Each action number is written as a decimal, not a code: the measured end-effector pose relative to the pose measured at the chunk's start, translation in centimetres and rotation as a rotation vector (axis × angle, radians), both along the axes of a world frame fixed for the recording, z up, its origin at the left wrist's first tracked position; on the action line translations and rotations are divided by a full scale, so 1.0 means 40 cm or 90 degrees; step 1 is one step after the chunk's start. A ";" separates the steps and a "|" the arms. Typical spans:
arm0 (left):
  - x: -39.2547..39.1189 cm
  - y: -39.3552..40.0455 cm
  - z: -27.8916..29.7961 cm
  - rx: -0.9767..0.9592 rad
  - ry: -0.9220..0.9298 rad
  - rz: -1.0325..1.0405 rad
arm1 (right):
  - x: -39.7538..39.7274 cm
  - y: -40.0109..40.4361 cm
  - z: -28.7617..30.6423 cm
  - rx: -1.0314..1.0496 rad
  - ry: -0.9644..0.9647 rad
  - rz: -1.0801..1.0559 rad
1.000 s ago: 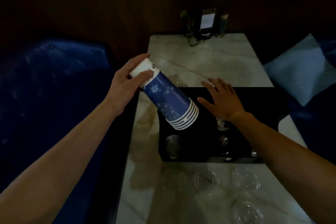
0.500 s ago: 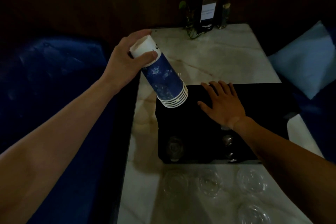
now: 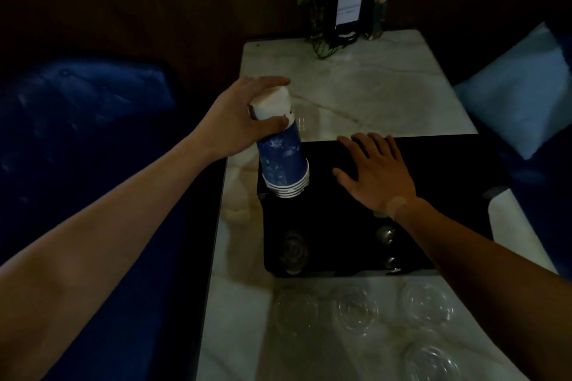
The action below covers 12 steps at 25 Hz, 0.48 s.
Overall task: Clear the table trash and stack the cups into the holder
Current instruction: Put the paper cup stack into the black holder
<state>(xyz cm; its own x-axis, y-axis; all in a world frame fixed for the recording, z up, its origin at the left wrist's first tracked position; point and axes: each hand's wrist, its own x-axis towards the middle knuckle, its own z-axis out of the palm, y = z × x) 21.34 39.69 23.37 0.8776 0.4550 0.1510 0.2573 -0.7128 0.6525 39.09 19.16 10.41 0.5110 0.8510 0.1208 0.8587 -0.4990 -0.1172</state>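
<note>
A stack of blue paper cups (image 3: 283, 159) is upside down, white base up and rims down, nearly upright. My left hand (image 3: 240, 122) grips it around the base end. The rims hang at the far left corner of the black cup holder (image 3: 448, 164), a dark box on the marble table (image 3: 371, 96). My right hand (image 3: 376, 172) lies flat on the holder's top, fingers spread, holding nothing. Several clear plastic lids (image 3: 356, 309) lie on the table in front of the holder. The holder's openings are too dark to make out.
A menu stand (image 3: 346, 8) and a small plant (image 3: 318, 28) stand at the table's far end. Dark blue seating (image 3: 83, 139) runs along the left, and a light blue cushion (image 3: 520, 93) sits at the right. A white napkin (image 3: 510, 219) lies beside the holder's right side.
My left hand has swung the cup stack from a slant to nearly upright, rims down over the holder's far left corner. My right hand has stayed flat on the holder.
</note>
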 end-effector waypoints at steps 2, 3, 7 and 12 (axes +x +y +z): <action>0.002 -0.013 -0.027 0.009 0.040 -0.017 | 0.002 0.001 -0.004 0.000 -0.003 -0.002; 0.004 -0.017 -0.041 0.005 0.060 -0.024 | 0.004 0.000 -0.005 0.000 -0.007 -0.006; 0.006 -0.032 -0.101 0.034 0.134 -0.035 | 0.009 0.002 -0.007 0.005 -0.013 -0.005; 0.017 -0.057 -0.147 0.111 0.221 -0.061 | 0.003 0.001 -0.007 0.006 -0.017 -0.003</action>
